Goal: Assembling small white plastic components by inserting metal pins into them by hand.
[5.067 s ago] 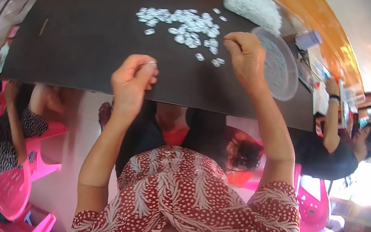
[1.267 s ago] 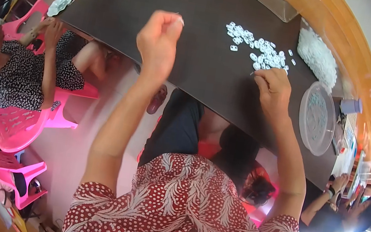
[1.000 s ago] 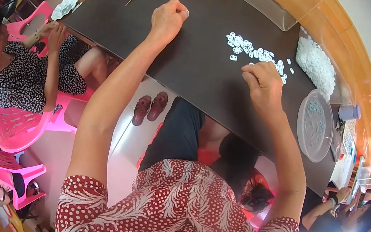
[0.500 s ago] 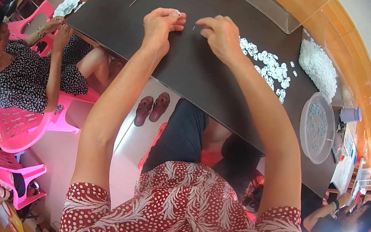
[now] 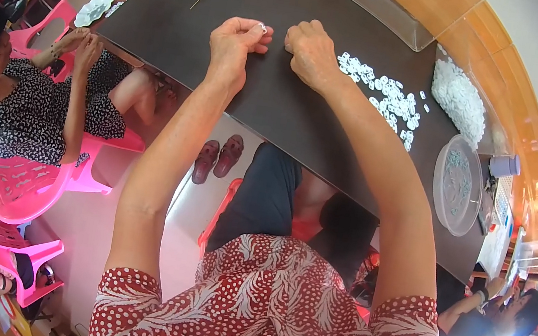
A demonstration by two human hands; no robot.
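Above the dark table (image 5: 280,99), my left hand (image 5: 231,49) pinches a small white plastic piece (image 5: 263,28) between thumb and fingers. My right hand (image 5: 312,54) is a short way to its right, apart from it, with the fingers curled in. What the right fingers hold, if anything, is hidden behind the hand. Just right of that hand lies a scattered heap of small white pieces (image 5: 395,102) with openings in them.
At the right stand a clear bag of white pieces (image 5: 460,93) and a round clear tub (image 5: 442,220) holding small bluish bits. A clear box (image 5: 379,7) is at the far edge. A thin yellowish stick (image 5: 198,1) lies far left. Other people sit at both sides.
My right hand has turned and drawn its fingers in, moving slightly left and down. The left hand has shifted slightly right and down, still pinching the white piece.
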